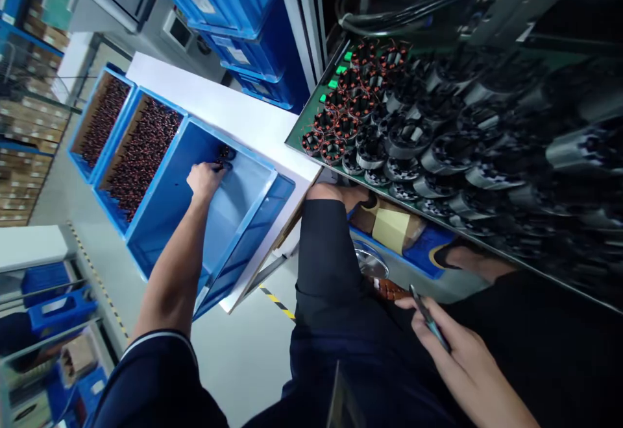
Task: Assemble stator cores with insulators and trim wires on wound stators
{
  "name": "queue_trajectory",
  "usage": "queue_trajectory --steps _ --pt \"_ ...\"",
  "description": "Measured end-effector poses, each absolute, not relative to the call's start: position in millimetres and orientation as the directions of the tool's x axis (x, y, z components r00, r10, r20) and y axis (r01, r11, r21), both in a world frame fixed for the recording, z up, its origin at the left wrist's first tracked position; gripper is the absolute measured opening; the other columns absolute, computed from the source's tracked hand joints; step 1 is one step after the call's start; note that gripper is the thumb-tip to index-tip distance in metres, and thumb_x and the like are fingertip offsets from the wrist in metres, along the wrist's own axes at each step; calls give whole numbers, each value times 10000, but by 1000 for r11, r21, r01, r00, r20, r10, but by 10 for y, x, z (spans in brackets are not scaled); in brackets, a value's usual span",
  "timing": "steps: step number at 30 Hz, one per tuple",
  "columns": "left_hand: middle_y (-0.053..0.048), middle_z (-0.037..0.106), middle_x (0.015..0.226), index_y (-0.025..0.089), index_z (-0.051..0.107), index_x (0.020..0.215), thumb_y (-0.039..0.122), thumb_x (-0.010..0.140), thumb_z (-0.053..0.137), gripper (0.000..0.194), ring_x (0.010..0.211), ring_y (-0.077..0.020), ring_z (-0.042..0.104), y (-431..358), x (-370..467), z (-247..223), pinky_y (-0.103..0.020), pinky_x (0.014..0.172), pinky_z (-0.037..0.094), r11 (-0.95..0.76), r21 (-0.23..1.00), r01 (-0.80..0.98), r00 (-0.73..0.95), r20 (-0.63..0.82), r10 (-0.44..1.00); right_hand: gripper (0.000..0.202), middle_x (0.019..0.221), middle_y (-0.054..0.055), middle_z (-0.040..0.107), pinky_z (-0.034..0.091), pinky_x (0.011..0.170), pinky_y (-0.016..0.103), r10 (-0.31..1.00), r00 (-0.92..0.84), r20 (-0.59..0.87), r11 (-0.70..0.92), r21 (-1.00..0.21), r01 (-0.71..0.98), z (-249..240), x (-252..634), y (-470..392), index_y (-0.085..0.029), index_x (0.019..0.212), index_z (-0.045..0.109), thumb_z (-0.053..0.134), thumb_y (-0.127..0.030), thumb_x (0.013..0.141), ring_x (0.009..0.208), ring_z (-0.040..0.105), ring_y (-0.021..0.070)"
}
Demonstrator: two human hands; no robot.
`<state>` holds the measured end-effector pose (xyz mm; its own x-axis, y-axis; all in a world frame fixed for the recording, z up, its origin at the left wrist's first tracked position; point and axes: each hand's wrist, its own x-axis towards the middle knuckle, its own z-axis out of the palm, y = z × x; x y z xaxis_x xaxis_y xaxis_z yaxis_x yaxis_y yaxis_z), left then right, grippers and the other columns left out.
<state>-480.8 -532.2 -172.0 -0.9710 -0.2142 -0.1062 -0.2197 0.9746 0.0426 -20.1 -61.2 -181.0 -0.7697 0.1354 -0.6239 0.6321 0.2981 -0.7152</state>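
My left hand [204, 181] reaches down into a large blue bin [158, 224], its fingers closed round a dark wound stator [222, 155] close to the bin's far wall. Part of that stator is hidden by the fingers, and I cannot tell if a second piece lies against it. Over my lap, my right hand [460, 347] grips a slim hand tool [429, 319] with a teal handle and a dark metal tip. The tool's exact kind does not show. Wound stators with orange-red parts [346, 126] stand on the green-topped bench at the right.
Many bare metal stator cores [411, 136] crowd the green work surface [296, 136]. Two blue bins full of small dark-red parts [141, 155] adjoin the large bin on a white table [204, 94]. Stacked blue crates [243, 19] rise behind. A round stool seat [370, 261] shows below the bench.
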Motion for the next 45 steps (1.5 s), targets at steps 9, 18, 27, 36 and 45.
queue_trajectory --steps 9,18,27,36,45 --pt "-202 902 1295 184 845 1438 416 1012 868 486 1239 -414 806 -5261 -4822 -1700 -558 1094 595 960 -79 -268 -952 -128 -277 635 1433 147 927 712 1220 393 95 -784 -614 344 -718 605 -1789 -362 -767 -264 1430 904 628 -738 1112 1372 910 353" --pt "-64 845 1187 273 895 1212 436 1045 897 234 1105 -282 774 -4169 -4396 -869 -477 1025 630 787 227 573 -801 358 480 519 1487 181 901 719 1226 442 -2 -874 -485 393 -804 446 -1676 -351 -916 -239 1504 848 568 -571 1222 1372 906 343" --pt "-242 649 1531 204 949 1279 359 1048 851 295 1521 -522 566 -3157 -4488 -1260 -684 1313 513 724 100 683 -724 -46 689 442 1319 139 922 762 1080 423 7 -924 -382 451 -823 344 -1446 97 -897 -256 1392 870 538 -496 1228 1225 924 326" --pt "-164 755 1342 236 631 982 657 1056 787 455 1365 -360 697 -3329 -4546 -777 -557 1252 570 647 580 495 -854 188 485 595 1303 145 929 697 1236 449 137 -873 -468 278 -828 488 -1561 497 -709 -238 1447 904 615 -693 1196 1349 889 348" --pt "-27 834 1087 300 809 1067 422 916 1079 333 950 -245 778 -2736 -2403 -378 -416 797 641 127 693 709 -605 507 614 301 763 0 785 608 638 294 494 -870 -10 0 -1000 12 -1049 -188 -769 -216 1250 944 771 -458 1206 613 703 151"
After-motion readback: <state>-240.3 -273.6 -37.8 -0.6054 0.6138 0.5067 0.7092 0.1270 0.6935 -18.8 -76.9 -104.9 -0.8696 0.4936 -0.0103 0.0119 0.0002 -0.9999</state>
